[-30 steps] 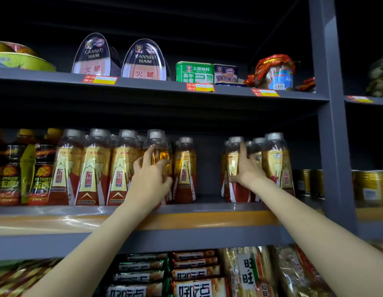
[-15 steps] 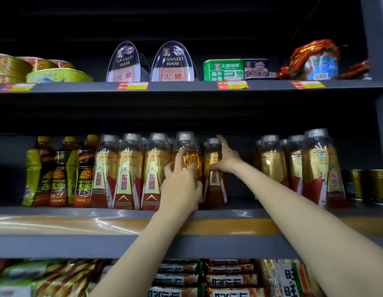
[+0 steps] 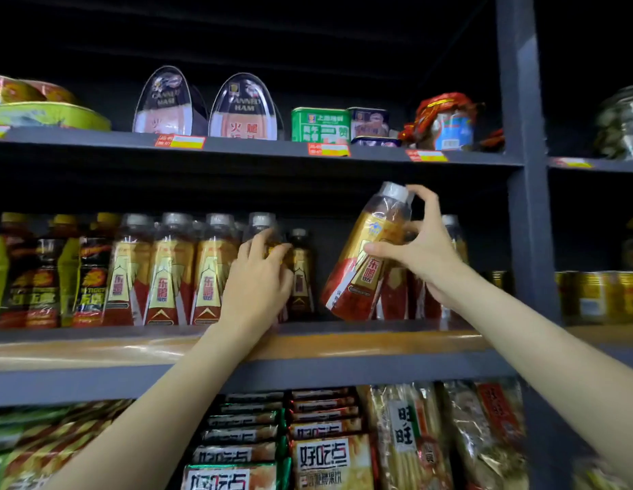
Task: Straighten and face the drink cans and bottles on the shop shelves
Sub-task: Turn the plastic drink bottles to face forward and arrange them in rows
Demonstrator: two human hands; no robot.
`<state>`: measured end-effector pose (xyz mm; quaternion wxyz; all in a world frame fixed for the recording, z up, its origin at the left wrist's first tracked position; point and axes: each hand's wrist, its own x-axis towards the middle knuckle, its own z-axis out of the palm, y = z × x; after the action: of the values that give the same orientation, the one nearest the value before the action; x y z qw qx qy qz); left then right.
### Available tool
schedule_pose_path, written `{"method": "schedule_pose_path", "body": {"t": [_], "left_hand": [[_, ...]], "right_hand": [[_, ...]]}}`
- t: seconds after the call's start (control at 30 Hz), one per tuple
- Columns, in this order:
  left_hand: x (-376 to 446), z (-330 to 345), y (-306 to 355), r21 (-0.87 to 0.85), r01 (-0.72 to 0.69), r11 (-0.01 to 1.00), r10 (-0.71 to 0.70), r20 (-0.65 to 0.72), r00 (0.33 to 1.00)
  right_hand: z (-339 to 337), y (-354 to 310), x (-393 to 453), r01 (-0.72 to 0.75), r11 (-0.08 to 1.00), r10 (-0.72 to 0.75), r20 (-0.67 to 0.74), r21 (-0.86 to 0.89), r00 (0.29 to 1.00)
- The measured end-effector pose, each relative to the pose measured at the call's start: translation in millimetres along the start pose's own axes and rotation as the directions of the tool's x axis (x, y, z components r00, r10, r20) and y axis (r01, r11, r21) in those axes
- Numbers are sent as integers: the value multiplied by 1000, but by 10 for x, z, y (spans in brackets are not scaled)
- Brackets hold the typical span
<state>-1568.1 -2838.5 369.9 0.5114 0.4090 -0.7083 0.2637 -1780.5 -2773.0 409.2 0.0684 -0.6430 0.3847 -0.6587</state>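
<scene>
1. The middle shelf (image 3: 343,343) carries a front row of gold-and-red drink bottles (image 3: 168,274) standing upright and touching, with darker tiger-label bottles (image 3: 42,274) just beside them at the left end.
2. A gap in that row sits between the two hands; one bottle (image 3: 300,274) stands further back in it, in shadow.
3. More bottles of the same kind stand behind the right hand (image 3: 422,254), partly hidden by it and by the lifted bottle (image 3: 364,256).
4. A dark upright post (image 3: 530,206) closes the bay on the right; gold cans (image 3: 598,297) stand beyond it.
5. The top shelf (image 3: 254,150) holds two canned ham tins (image 3: 242,107), a green tin (image 3: 320,124) and a red-wrapped jar (image 3: 445,123); packaged snacks (image 3: 329,457) fill the shelf below.
6. The bottles hold amber liquid under clear capped tops.
7. The right hand's fingers pinch the lifted bottle, which hangs clear of the shelf, tilted with its cap to the upper right.
8. The left hand (image 3: 258,277) has its fingers curled round the upper part of a bottle at the right end of the row.
9. Half a second earlier the right hand was reaching behind the row and every bottle stood on the shelf; the left hand grips the same bottle as before.
</scene>
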Motion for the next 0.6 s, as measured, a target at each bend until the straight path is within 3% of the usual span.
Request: {"method": "schedule_pose_path", "body": {"t": [0.07, 0.1, 0.17, 0.23, 0.4, 0.5, 0.57, 0.6], "left_hand": [[-4, -94, 102, -145, -106, 984, 98, -64, 993], [-22, -160, 181, -266, -106, 958, 103, -26, 994], [-75, -275, 350, -515, 17, 857, 104, 205, 973], [-138, -347, 464, -638, 161, 753, 140, 394, 908], [-314, -524, 422, -759, 452, 468, 55, 536, 843], [-381, -567, 466, -830, 385, 403, -128, 365, 922], [-376, -621, 477, -824, 226, 519, -188, 148, 971], [-370, -649, 466, -800, 143, 582, -150, 67, 986]], "right_hand": [[-111, -144, -35, -8, 998, 10, -30, 65, 999], [-135, -203, -57, -27, 994, 30, -29, 103, 999], [-134, -287, -121, -67, 986, 68, 0, 154, 998], [-112, -348, -183, -76, 985, 73, 26, 154, 997], [-128, -493, -319, -131, 956, 114, 77, 262, 990], [-133, -506, -364, -246, 890, 216, 120, 384, 969], [-143, -514, -382, -459, 747, 383, 253, 481, 889], [-139, -506, -405, -560, 648, 448, 335, 517, 829]]}}
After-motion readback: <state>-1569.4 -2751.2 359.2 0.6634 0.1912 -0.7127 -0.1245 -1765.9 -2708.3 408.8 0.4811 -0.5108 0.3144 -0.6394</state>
